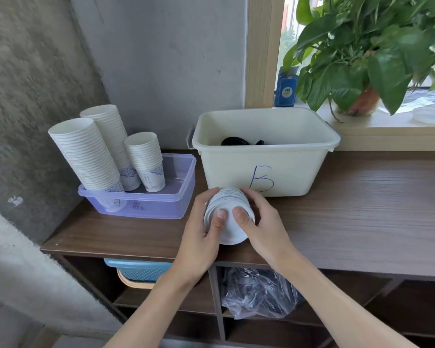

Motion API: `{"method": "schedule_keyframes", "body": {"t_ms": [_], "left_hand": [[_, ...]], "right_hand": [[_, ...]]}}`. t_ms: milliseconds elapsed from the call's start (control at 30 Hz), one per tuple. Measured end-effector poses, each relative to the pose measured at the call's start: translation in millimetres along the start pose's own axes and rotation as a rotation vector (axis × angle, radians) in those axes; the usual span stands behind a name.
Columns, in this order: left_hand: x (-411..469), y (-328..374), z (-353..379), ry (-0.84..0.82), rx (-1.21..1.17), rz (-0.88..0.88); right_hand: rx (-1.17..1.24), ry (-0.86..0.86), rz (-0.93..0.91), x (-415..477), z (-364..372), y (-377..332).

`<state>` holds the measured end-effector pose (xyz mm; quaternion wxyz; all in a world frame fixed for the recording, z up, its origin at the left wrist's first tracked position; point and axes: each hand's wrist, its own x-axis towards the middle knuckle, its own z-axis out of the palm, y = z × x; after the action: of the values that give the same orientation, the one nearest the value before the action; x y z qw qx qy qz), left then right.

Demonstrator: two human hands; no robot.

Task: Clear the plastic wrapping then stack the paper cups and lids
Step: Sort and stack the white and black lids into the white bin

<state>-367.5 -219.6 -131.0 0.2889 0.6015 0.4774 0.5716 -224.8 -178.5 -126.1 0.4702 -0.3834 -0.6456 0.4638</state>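
Both hands hold a stack of white lids (pixel 230 231) on its side, just above the wooden counter (pixel 362 209) in front of the cream bin. My left hand (pixel 201 237) grips its left side with the thumb on the near face. My right hand (pixel 261 222) grips its right side, thumb likewise on the face. Three stacks of white paper cups (pixel 91 156) stand in a purple plastic box (pixel 158 204) at the left. The cream bin marked "B" (pixel 286 169) holds black lids (pixel 235 141) at its bottom.
A crumpled clear plastic bag (pixel 259 295) lies on the shelf below the counter, beside a blue basket (pixel 141 270). A potted plant (pixel 362 59) and a blue carton (pixel 286 89) stand on the windowsill behind. A concrete wall closes off the left.
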Motion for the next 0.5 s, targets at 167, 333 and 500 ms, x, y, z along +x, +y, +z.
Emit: {"method": "schedule_keyframes", "body": {"t_ms": [167,333,500], "left_hand": [[0.6,-3.5,-0.4,0.036,-0.039,-0.036],[1.1,-3.6,0.2,0.031,-0.035,-0.034],[3.3,-2.7,1.4,0.030,-0.040,-0.040]], "right_hand": [[-0.018,0.007,-0.007,-1.0,1.7,-0.7],[-0.027,0.007,0.017,-0.1,1.7,2.4],[-0.032,0.027,0.011,1.8,2.2,5.3]]}}
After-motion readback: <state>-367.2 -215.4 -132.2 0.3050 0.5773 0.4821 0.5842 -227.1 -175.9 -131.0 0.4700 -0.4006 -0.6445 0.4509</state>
